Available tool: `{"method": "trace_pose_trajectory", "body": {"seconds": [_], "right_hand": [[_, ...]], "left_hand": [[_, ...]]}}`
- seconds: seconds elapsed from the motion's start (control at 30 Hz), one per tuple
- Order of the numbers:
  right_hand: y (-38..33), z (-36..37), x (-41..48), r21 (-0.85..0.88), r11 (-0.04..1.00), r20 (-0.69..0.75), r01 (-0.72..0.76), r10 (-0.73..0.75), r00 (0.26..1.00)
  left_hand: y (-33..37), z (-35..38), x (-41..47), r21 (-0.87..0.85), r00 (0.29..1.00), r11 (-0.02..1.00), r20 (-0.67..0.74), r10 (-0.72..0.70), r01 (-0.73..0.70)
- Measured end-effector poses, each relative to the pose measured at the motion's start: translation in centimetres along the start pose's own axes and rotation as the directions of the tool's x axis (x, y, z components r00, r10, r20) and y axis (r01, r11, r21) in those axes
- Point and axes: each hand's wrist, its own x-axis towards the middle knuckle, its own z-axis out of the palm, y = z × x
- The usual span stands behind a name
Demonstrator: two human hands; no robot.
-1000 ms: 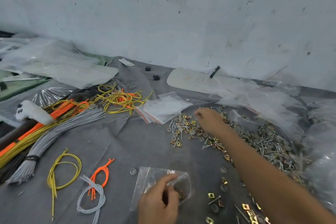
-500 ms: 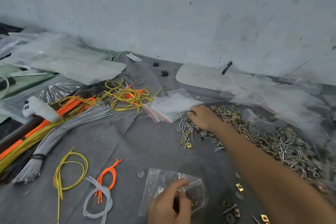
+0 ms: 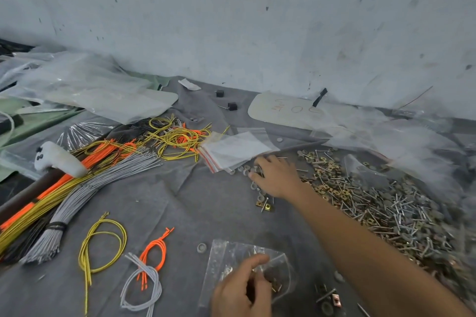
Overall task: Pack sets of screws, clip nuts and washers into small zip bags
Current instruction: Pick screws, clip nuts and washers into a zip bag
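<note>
"At the near edge of the grey cloth [image 3: 180,201], how is the zip bag [image 3: 226,257] laid?"

"It is laid nearly flat, long axis left to right, with small parts gathered at its right end. It is pinched between the thumb and curled fingers of the left hand [image 3: 238,293]. Which end is the mouth cannot be told."

"What room is left around it?"

"Bare cloth is seen beyond it. A lone washer [image 3: 201,247] lies just beside its far left corner, and looped wires [image 3: 152,260] lie further left."

"And the right hand [image 3: 277,175]?"

"It is stretched forward, fingers bent down onto loose washers [image 3: 244,168] just beside the stack of empty bags [image 3: 237,149]. Whether anything is gripped cannot be told. The heap of screws, clip nuts and washers [image 3: 373,203] is spread along the right, well apart from the zip bag."
</note>
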Motion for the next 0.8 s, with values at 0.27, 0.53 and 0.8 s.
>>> {"method": "trace_pose_trajectory", "body": {"seconds": [0.27,0.53,0.8], "right_hand": [[2.5,0.9,-12.8,-0.022,0.984,-0.065,0.178,-0.179,0.982],[3.8,0.7,-21.3,-0.101,0.987,-0.048,0.126,-0.131,0.990],[3.2,-1.0,-20.8,0.082,0.988,-0.099,0.130,-0.122,0.988]], "left_hand": [[-0.3,-0.4,0.0,-0.015,0.999,1.000,0.033,-0.001,0.002],[-0.6,-0.5,0.1,-0.070,0.997,0.997,0.079,-0.009,0.014],[-0.1,-0.9,0.0,-0.080,0.995,0.997,0.095,0.007,0.000]]}}
